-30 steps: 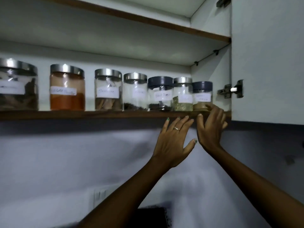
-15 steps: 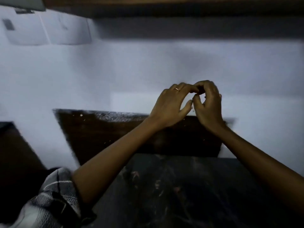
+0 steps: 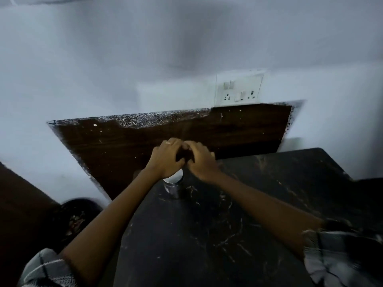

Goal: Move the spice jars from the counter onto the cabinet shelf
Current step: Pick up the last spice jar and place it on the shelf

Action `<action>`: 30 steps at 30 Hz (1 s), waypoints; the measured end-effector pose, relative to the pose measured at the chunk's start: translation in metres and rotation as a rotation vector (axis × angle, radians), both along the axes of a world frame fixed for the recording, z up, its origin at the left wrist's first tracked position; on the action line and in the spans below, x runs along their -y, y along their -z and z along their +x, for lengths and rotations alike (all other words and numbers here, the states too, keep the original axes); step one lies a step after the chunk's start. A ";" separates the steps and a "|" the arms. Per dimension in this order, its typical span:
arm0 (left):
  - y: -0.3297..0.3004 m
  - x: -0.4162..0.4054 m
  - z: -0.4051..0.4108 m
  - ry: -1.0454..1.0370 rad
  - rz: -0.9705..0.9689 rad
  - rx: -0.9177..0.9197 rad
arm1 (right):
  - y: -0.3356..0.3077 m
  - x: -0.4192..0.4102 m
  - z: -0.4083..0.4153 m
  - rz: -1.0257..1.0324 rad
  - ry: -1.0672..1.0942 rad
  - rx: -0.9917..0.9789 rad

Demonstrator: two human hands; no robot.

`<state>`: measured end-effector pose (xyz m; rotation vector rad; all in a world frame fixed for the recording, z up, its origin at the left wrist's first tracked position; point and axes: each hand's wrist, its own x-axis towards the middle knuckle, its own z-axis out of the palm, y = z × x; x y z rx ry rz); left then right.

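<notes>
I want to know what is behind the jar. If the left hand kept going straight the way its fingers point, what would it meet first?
Probably the dark wooden panel against the wall, beyond the left hand. Depth is unclear.

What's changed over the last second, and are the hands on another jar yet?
Both hands came down from the shelf edge to the counter. The left hand and right hand now meet, fingers curled, above a jar standing there; whether they grip it is unclear. They stayed close together throughout.

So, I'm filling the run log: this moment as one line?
both hands together above jar | left hand | right hand | jar on counter | grip unclear
</notes>
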<state>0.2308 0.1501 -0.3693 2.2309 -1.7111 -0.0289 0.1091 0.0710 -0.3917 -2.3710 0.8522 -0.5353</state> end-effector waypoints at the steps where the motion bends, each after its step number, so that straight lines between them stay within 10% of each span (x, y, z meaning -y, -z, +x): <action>1: 0.015 -0.003 0.009 -0.020 0.092 -0.029 | 0.014 -0.004 0.006 0.059 0.005 -0.084; 10: 0.117 -0.010 0.059 -0.104 0.278 -0.519 | 0.077 -0.035 0.023 0.747 0.073 -0.184; 30: 0.071 0.009 0.016 -0.153 -0.036 -0.634 | 0.032 -0.013 -0.007 0.633 0.168 0.151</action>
